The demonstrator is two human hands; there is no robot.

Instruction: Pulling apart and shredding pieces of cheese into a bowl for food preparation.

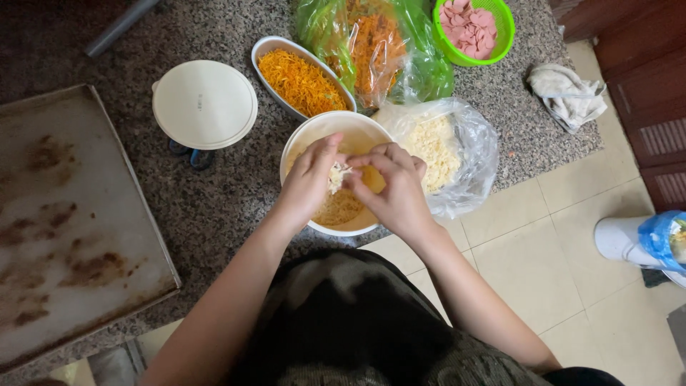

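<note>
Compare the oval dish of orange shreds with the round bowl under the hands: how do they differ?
The oval dish is long and narrow; the round bowl is circular and wider. The oval dish holds bright orange shreds and lies untouched; the round bowl holds paler yellowish shreds, with the left hand and right hand pinching a clump above it. Both are pale containers on the speckled counter.

You worked over a cream bowl (325, 129) of pale yellow shreds (339, 207). At upper centre, an oval white dish (266, 48) held bright orange shreds beside a green bag (421, 64). The lime-green basket (500, 32) at the top held pink slices. The counter (207, 207) was speckled grey-brown granite, the tray (71, 214) at left rust-stained grey.
</note>
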